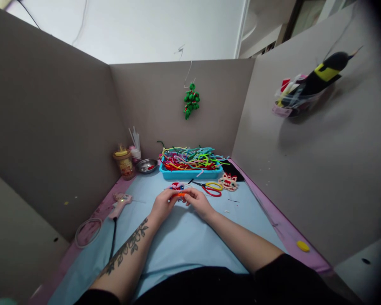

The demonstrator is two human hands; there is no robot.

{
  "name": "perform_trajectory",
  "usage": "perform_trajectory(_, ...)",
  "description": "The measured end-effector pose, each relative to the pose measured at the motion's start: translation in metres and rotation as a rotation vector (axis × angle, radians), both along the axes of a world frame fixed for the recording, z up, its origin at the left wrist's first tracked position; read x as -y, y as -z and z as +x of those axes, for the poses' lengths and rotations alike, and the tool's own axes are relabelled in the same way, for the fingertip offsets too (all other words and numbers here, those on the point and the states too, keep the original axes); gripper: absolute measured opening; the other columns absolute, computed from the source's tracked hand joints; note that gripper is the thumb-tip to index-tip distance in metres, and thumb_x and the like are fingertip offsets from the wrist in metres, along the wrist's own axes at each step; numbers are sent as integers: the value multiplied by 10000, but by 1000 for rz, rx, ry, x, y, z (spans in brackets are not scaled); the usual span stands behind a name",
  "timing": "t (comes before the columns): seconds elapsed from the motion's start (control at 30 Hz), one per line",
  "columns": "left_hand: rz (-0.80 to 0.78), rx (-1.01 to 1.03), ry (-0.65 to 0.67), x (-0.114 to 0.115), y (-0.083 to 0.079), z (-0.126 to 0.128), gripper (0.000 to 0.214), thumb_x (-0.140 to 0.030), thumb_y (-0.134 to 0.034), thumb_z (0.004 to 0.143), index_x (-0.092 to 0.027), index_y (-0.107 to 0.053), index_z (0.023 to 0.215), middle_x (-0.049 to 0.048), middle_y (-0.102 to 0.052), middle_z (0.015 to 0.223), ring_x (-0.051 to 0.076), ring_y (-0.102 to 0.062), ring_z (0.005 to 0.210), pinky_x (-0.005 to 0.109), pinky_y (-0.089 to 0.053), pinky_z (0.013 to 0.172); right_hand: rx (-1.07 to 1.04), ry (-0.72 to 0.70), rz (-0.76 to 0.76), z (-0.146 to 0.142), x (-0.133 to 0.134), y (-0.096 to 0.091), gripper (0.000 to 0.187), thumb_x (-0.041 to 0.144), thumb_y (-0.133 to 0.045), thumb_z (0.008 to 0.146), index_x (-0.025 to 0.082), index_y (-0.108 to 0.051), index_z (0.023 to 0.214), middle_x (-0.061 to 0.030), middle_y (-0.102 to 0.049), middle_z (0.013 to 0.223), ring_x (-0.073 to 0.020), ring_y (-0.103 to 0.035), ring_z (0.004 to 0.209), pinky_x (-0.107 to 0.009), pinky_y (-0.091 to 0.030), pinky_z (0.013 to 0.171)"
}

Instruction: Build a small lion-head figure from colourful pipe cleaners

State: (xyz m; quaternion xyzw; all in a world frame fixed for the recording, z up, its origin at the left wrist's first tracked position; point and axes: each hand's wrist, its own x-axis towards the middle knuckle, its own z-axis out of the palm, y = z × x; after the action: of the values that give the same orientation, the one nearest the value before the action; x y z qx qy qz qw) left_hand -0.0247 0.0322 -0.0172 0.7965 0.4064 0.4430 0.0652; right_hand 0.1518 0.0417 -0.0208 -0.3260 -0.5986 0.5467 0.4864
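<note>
My left hand (162,204) and my right hand (199,203) meet over the middle of the blue-covered table. Both are closed, fingertips pinching a short orange piece (179,195) that looks like pipe cleaner. Just behind the fingers shows a small red, blue and pink fuzzy piece (177,185); whether it is held or lies on the table, I cannot tell. Scissors (205,185) with one yellow and one red handle lie right of my hands. Past them is a pale pink and red pipe-cleaner figure (228,182).
A blue tray (192,174) heaped with coloured pipe cleaners (193,159) stands at the back. At left are a pink glue gun (121,204), a metal bowl (147,166) and a lidded cup (125,165). A green ornament (191,100) hangs from the back panel.
</note>
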Motion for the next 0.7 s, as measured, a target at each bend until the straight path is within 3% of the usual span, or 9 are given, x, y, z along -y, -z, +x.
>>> perform_trajectory(0.23,20,7,-32,1,-3,-1,101,-237,-577,836,-185,-663,851,46,-692,791,162,-632,724,279,-510,681,1,27,-17,1,0,0,271,419,-645,711,169,-602,806,1,-609,639,-121,-546,561,-246,-445,535)
perform_trajectory(0.43,-17,35,34,3,-5,2,197,-269,-591,832,-189,-654,1001,73,-702,934,169,-654,806,281,-527,716,47,40,3,1,0,1,249,403,-634,722,164,-614,790,0,-601,621,-126,-543,561,-240,-422,520)
perform_trajectory(0.7,60,-60,66,1,-1,0,159,-260,-540,867,-188,-681,874,51,-705,824,150,-643,777,264,-513,741,89,47,92,-1,2,3,206,371,-632,737,166,-614,751,18,-569,587,-117,-516,552,-240,-420,543)
